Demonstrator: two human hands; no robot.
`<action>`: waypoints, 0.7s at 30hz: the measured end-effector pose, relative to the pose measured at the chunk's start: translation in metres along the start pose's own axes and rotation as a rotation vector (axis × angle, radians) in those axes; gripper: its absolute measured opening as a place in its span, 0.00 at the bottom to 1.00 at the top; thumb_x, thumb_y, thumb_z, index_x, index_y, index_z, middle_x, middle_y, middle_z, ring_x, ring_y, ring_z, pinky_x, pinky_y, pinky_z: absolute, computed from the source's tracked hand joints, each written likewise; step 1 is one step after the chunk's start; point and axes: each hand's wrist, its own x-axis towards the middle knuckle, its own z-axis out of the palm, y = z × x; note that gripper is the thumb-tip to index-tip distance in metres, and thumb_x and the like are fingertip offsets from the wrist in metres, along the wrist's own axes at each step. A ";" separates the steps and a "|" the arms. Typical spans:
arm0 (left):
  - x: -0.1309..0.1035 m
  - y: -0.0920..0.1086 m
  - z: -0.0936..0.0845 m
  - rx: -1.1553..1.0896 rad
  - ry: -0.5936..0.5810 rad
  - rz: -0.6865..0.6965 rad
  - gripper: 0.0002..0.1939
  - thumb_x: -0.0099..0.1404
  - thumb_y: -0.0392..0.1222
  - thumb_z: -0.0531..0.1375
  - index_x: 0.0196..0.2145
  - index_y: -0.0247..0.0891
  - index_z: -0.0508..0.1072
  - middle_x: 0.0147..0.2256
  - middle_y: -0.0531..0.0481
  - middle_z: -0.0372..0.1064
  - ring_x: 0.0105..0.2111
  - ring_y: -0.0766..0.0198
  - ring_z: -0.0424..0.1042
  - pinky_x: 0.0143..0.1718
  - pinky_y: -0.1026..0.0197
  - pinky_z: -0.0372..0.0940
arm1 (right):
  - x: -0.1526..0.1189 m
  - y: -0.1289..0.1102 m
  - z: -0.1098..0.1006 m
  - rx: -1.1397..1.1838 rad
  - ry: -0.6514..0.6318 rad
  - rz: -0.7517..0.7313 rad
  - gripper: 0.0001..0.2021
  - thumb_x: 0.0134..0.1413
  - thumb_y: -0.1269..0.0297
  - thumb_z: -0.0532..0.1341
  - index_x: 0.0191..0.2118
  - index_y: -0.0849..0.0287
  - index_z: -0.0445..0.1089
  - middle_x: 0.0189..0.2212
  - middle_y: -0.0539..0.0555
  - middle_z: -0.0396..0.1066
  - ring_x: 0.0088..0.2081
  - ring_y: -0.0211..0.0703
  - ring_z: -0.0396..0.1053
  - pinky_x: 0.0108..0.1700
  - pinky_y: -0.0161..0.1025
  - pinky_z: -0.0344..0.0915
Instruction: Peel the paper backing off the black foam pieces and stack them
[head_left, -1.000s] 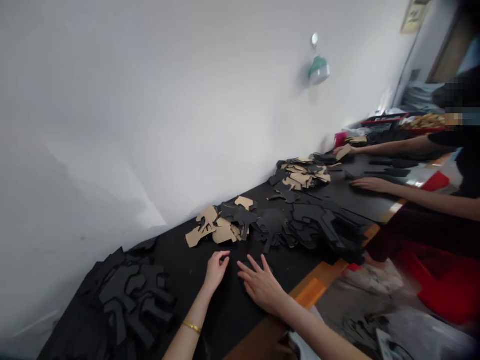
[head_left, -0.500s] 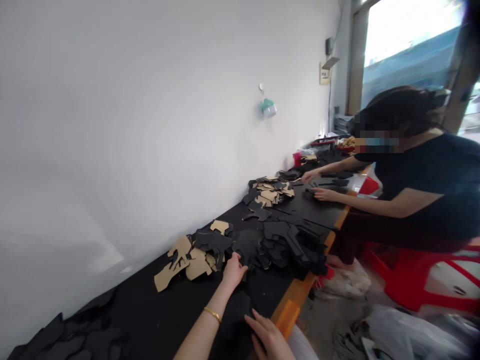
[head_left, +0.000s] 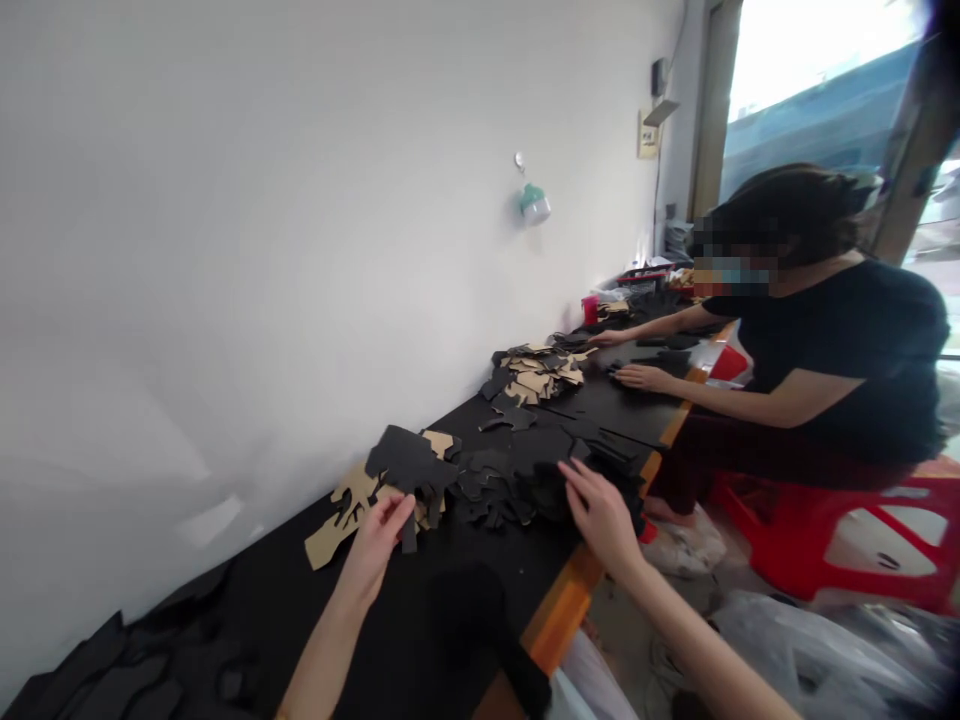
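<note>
My left hand [head_left: 382, 535] pinches the edge of a flat black cut-out piece [head_left: 409, 460], raised over tan-backed pieces [head_left: 330, 540] by the wall. My right hand [head_left: 604, 515] reaches across to a heap of black cut-out pieces [head_left: 544, 455] beside the table's wooden edge. Its fingers are stretched out, the tips touching the heap; whether they grip a piece is hard to see. Between my hands lie more irregular black pieces [head_left: 487, 485]. In front of me, a dark piece [head_left: 476, 610] lies near the edge, its outline blurred into the black tabletop.
A co-worker [head_left: 817, 330] sits at the right, both hands over the far table. A mixed tan and black pile [head_left: 536, 375] stands against the wall. More black pieces [head_left: 142, 660] lie lower left. A red stool [head_left: 795, 540] and plastic bags [head_left: 810, 640] are beside the table.
My left hand has moved left and lifted a black piece from the pile. My right hand has gone from the near table edge forward to the black heap.
</note>
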 end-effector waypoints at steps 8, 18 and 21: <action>-0.083 -0.029 0.017 0.089 -0.227 -0.050 0.16 0.54 0.51 0.64 0.23 0.36 0.65 0.20 0.59 0.57 0.23 0.70 0.58 0.27 0.68 0.54 | -0.008 -0.051 0.005 0.506 -0.250 0.100 0.27 0.57 0.47 0.53 0.53 0.63 0.69 0.52 0.64 0.69 0.55 0.57 0.64 0.55 0.54 0.60; -0.111 -0.025 -0.004 0.078 -0.425 -0.081 0.44 0.38 0.45 0.74 0.55 0.39 0.67 0.49 0.41 0.69 0.47 0.51 0.68 0.47 0.56 0.63 | -0.078 -0.117 -0.019 0.852 -0.810 0.265 0.19 0.52 0.51 0.62 0.40 0.61 0.76 0.34 0.55 0.77 0.35 0.47 0.73 0.35 0.37 0.67; -0.109 -0.021 -0.007 0.043 -0.267 -0.073 0.30 0.48 0.47 0.70 0.49 0.36 0.72 0.43 0.41 0.73 0.41 0.56 0.72 0.44 0.58 0.65 | -0.083 -0.123 -0.025 0.798 -0.885 0.190 0.17 0.52 0.52 0.61 0.40 0.59 0.77 0.33 0.54 0.77 0.35 0.47 0.72 0.36 0.37 0.67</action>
